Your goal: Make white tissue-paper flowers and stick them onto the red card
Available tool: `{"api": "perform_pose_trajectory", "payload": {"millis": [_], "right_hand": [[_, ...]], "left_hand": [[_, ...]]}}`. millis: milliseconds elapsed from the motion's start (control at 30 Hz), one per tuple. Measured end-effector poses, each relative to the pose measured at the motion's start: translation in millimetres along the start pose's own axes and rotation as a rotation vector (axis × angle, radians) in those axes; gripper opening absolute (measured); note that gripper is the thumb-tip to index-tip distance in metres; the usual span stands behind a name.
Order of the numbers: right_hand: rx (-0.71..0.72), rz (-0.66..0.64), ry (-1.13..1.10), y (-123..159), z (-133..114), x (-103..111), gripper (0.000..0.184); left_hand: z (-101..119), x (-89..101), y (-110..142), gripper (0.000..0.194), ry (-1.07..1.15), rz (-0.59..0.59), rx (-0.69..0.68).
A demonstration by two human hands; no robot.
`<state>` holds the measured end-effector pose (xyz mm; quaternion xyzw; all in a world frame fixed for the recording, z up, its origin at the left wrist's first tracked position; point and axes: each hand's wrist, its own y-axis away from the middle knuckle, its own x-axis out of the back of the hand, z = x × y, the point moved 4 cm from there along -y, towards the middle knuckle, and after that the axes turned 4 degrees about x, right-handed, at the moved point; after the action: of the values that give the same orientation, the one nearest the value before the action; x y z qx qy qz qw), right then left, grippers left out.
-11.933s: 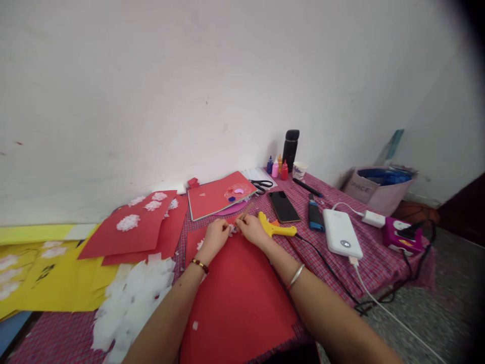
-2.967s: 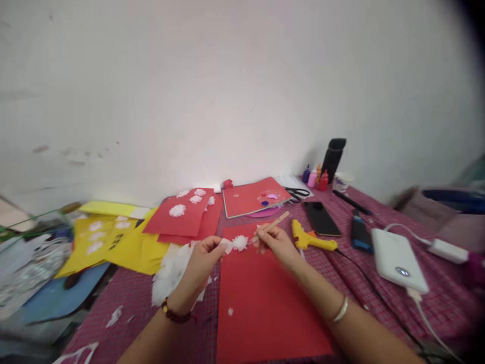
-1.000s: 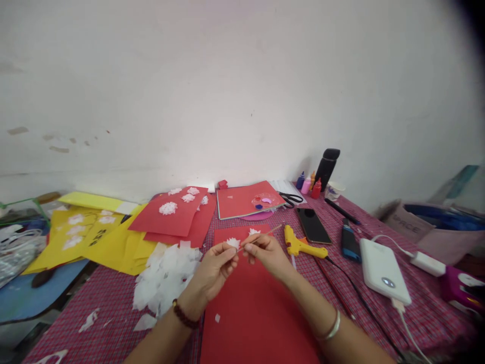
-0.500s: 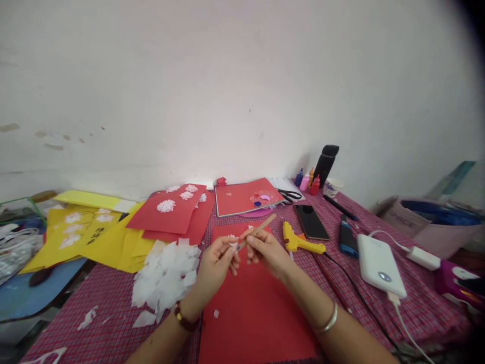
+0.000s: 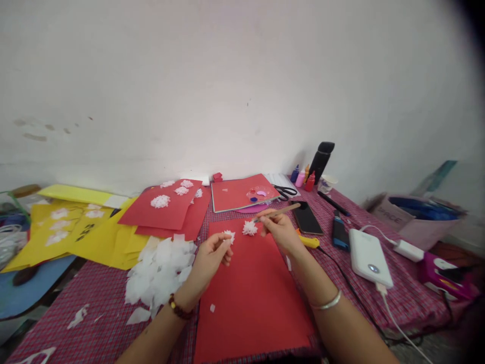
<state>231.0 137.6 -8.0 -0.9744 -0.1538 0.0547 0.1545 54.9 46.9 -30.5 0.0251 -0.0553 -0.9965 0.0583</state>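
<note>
My right hand (image 5: 278, 230) grips a slim wooden stick (image 5: 286, 209), its lower tip at the edge of a white paper-petal flower (image 5: 249, 228) on the large red card (image 5: 250, 303). My left hand (image 5: 214, 253) is curled beside a second white flower (image 5: 230, 235), thumb and fingertips together; whatever they may hold is too small to make out. Left of that hand lies a heap of white tissue-paper squares (image 5: 157, 275). One small white piece (image 5: 212, 307) rests lower on the card. A yellow glue gun (image 5: 309, 241) is partly hidden behind my right hand.
Red cards with white flowers (image 5: 162, 212) and yellow cards (image 5: 94, 237) lie at left. A paint palette (image 5: 262, 193), scissors (image 5: 284, 192), paint bottles (image 5: 299, 178) and a phone (image 5: 307, 218) are at the back. A white power bank (image 5: 370, 258) with cables sits right.
My hands have moved apart. The right one carried the stick right and up to the flower; the left stayed near the other flower. Both flowers show more fully now, and the view shifted slightly.
</note>
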Motion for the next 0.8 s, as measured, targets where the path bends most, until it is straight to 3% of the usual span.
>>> {"api": "perform_pose_trajectory", "payload": {"millis": [133,233,367,800], "right_hand": [[-0.028,0.058,0.158,-13,19,23,0.018],[-0.041,0.036,0.228,-14,27,25,0.017],[-0.038,-0.006,0.271,-12,31,20,0.015],[-0.008,-0.07,0.336,-10,46,5,0.012]], "left_hand": [[-8,-0.6,0,0.012,-0.349,-0.074,-0.162],[-10,-8.5,7,0.014,-0.622,-0.166,-0.287],[-13,-17.7,12,0.014,-0.855,-0.279,-0.336],[-17,-19.0,13,0.014,-0.893,-0.278,-0.332]]}}
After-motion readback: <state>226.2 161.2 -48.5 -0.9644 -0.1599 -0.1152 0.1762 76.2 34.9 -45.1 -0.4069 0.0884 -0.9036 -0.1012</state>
